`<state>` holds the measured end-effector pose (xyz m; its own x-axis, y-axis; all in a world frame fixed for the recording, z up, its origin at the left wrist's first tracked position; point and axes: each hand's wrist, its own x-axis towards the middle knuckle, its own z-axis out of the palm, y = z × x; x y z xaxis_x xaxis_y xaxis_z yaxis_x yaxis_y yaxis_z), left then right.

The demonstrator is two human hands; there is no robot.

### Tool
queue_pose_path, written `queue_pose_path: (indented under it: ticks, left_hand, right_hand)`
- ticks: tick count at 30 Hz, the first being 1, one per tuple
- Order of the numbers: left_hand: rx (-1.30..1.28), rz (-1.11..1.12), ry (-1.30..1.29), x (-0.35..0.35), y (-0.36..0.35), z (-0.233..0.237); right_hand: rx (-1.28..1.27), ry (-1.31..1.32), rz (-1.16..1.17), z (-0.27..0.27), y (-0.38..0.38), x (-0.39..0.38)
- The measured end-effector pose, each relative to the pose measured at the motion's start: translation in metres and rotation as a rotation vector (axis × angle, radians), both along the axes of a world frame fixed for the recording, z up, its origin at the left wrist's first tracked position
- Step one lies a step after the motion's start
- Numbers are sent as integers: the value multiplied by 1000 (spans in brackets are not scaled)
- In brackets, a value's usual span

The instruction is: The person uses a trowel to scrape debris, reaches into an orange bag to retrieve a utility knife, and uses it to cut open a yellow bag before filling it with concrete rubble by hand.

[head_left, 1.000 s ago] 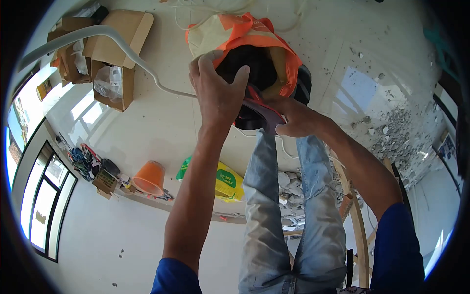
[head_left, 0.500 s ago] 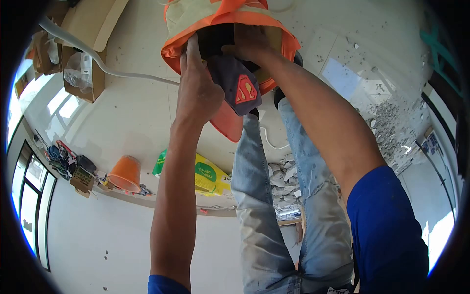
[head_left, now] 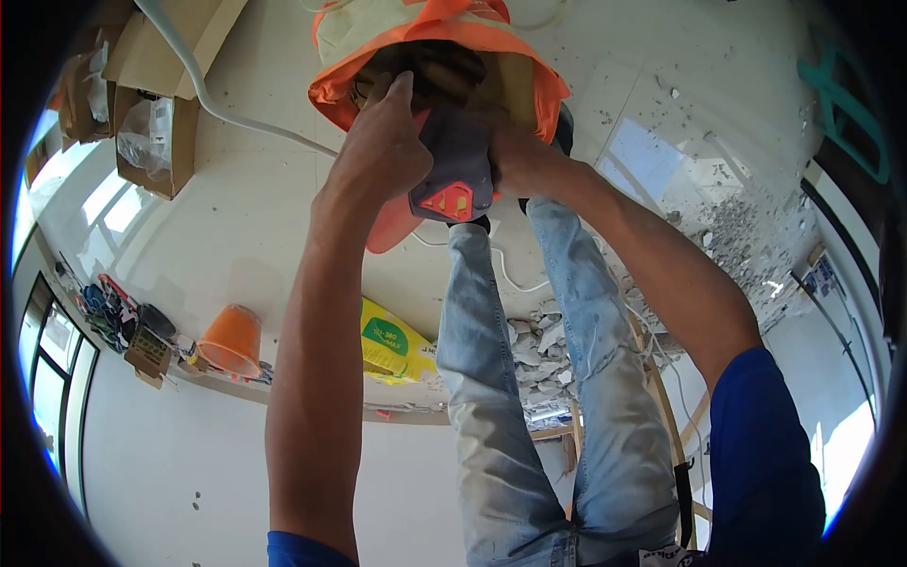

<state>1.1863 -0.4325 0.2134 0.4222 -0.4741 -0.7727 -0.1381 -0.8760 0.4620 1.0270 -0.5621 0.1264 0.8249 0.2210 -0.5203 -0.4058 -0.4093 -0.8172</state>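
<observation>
Bag (head_left: 430, 30) mouth jammed: L hand (head_left: 378, 156), R hand (head_left: 518, 159), cap (head_left: 455, 161). Floor (head_left: 265, 217) left open, hose (head_left: 255, 128) crossing.

— What is the cap (head_left: 453, 156) made of, held between the left hand (head_left: 378, 156) and the right hand (head_left: 518, 156)?
— Matt dark cloth. Its brim (head_left: 389, 229), just under the grip, is red and smoother, with a faint sheen.
— And the bag (head_left: 444, 24) at the fingertips?
— Cloth as well: creased matt orange trim over a pale, coarser fabric.
— Nearer the body than the grip?
— The jeans (head_left: 491, 378) are faded denim, soft and matt. The floor (head_left: 274, 217) is glossy tile that mirrors the window light.
— Off to the sides?
— Right of the grip there is rough grey rubble (head_left: 746, 236). To the left are matt brown cardboard boxes (head_left: 161, 57), a smooth white plastic hose (head_left: 203, 94) and a smooth orange plastic bucket (head_left: 230, 340).
</observation>
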Motion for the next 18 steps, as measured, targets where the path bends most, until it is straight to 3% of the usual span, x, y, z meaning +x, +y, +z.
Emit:
queue_pose_path:
  ticks: [2,6,9,14,17,18]
  left_hand:
    - [-5,-117,-16,1,8,-6]
    - [-40,-365,-65,-2,14,-7]
    - [213,-583,38,2,-3,4]
    - [162,-610,-37,-3,9,3]
    - [103,-622,-95,-9,26,2]
    - [82,-635,-118,-10,31,1]
  right_hand:
    - [12,-162,-30,6,-3,0]
    - [82,-88,-6,15,0,8]
    - [138,-18,43,20,2,12]
    - [241,112,93,21,-22,21]
    - [382,438,-333,9,-34,35]
    - [217,375,-301,-1,-34,39]
